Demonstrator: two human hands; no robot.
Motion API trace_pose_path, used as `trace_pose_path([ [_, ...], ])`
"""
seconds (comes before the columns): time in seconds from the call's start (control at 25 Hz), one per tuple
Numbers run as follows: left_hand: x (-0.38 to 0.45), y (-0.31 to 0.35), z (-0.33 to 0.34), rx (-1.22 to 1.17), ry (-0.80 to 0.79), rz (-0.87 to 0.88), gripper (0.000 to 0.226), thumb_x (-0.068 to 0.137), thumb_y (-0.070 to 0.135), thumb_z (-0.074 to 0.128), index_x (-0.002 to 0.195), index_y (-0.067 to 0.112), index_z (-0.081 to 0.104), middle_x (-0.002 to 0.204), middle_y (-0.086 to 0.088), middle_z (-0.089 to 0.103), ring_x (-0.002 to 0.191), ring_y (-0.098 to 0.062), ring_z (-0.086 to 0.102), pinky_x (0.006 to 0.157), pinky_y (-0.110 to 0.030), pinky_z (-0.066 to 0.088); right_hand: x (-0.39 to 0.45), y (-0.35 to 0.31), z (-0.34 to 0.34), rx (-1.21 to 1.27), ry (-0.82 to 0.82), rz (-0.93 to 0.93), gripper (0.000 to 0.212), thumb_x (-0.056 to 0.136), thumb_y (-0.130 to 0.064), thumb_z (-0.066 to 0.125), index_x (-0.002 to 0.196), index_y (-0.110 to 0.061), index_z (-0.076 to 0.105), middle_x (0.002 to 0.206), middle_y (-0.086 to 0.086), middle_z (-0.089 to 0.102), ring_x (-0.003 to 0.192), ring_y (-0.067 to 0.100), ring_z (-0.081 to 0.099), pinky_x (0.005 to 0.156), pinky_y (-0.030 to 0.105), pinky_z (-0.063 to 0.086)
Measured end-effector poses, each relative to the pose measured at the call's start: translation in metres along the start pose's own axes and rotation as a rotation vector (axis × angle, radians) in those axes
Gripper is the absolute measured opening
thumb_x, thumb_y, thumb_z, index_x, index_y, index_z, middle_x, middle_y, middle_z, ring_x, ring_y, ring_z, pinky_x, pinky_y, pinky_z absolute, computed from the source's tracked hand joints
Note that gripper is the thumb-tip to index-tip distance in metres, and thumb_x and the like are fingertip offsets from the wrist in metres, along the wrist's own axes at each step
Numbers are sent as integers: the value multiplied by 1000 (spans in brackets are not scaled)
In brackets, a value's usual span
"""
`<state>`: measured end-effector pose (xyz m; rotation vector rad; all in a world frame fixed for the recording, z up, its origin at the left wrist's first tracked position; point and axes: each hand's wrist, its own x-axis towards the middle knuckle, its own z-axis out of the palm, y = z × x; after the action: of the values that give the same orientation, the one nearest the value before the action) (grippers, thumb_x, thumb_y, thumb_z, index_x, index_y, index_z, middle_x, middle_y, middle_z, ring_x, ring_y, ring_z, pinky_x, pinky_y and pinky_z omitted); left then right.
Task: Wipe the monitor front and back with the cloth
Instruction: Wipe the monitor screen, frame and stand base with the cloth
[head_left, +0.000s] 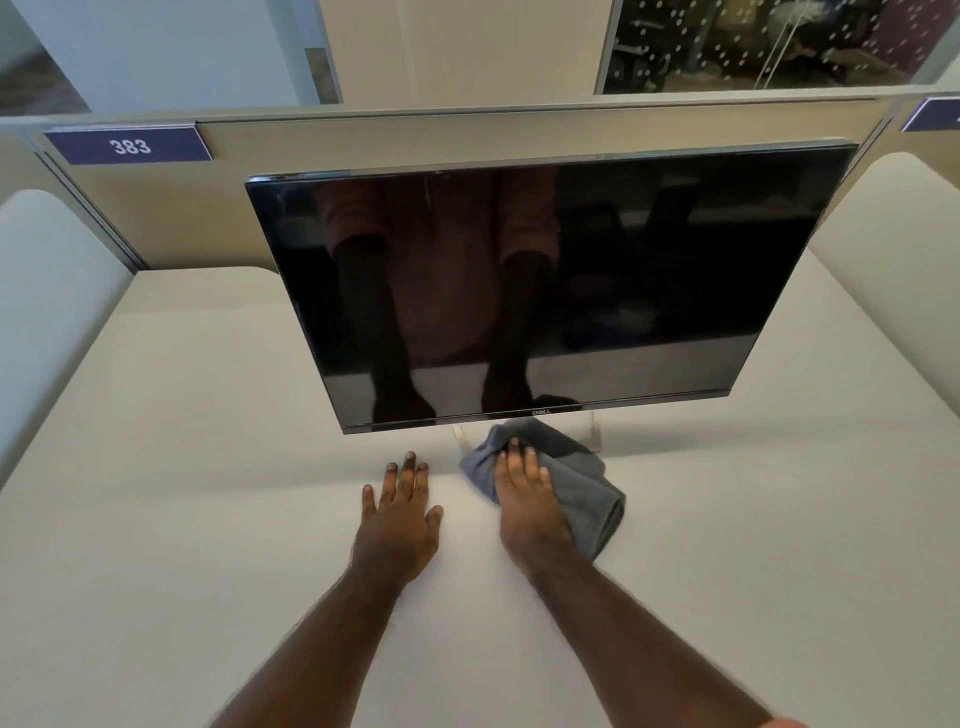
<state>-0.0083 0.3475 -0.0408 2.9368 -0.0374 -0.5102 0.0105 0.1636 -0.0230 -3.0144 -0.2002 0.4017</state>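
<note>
Desk (208, 467) lies pale under both my arms; at far left a divider carries a blue plate (130, 146) reading 383; my left hand (397, 512) rests flat on the desk, fingers straight and slightly spread, holding nothing; just right of it my right hand (527, 499) lies on the cloth (582, 493), fingers laid over the crumpled fabric and pressing it to the desk; whether my thumb has hooked under it I cannot tell.

By my reckoning no wiping is under way; this looks like the step of taking up the cloth, with front and back both to do; the next move calls for gathering the cloth into a firm pad, lifting it to the glass, and perhaps steadying the frame with my left hand so the panel does not rock.

Cloth is grey, soft, bunched in folds, its far edge lying on the stand (587, 431) just beneath the monitor (545, 291); the monitor stands upright at the middle of the desk, dark and switched off, glossy enough to mirror my arms; a faint smear shows near its upper left corner.
</note>
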Motion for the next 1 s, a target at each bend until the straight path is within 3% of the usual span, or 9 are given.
trace_pose_path([
  [0.16, -4, -10, 1, 19, -8, -27, 66, 101, 50, 19, 154, 25, -11, 160, 1, -24, 148, -25, -18, 116, -50, -4, 35, -45, -14, 21, -131, -28, 95, 92, -19, 60, 154, -11, -12, 163, 11, -15, 151, 29, -10, 120, 43, -4],
  [0.32, -6, -11, 1, 21, -23, -27, 66, 101, 49, 20, 154, 25, -11, 160, 0, -24, 148, -25, -18, 116, -51, -3, 43, -49, -13, 4, -138, -68, 90, 95, -21, 55, 154, -13, -12, 163, 9, -15, 151, 29, -12, 120, 44, -5],
  [0.56, -4, 0, -2, -7, 2, -6, 68, 101, 46, 24, 155, 19, -7, 162, 0, -18, 149, -24, -15, 117, -49, -3, 12, -4, 6, 55, -33, 0, 88, 96, -25, 52, 154, -12, -13, 164, 8, -10, 152, 26, -5, 121, 39, -4],
  [0.8, 6, 39, -12, -50, -1, 117, 65, 102, 45, 24, 156, 21, -5, 163, 3, -15, 149, -23, -14, 116, -47, -7, -4, 80, -5, 128, 42, 186, 68, 97, -10, 41, 155, -5, 6, 164, 14, 1, 151, 30, 4, 123, 41, 7],
  [1.0, 11, 54, -13, -21, -38, 153, 65, 102, 47, 23, 156, 22, -3, 163, 4, -14, 149, -24, -13, 116, -49, -6, 8, 85, -25, 157, -66, 310, 81, 95, -15, 51, 154, -4, -4, 163, 15, -5, 151, 30, 0, 123, 42, 6],
])
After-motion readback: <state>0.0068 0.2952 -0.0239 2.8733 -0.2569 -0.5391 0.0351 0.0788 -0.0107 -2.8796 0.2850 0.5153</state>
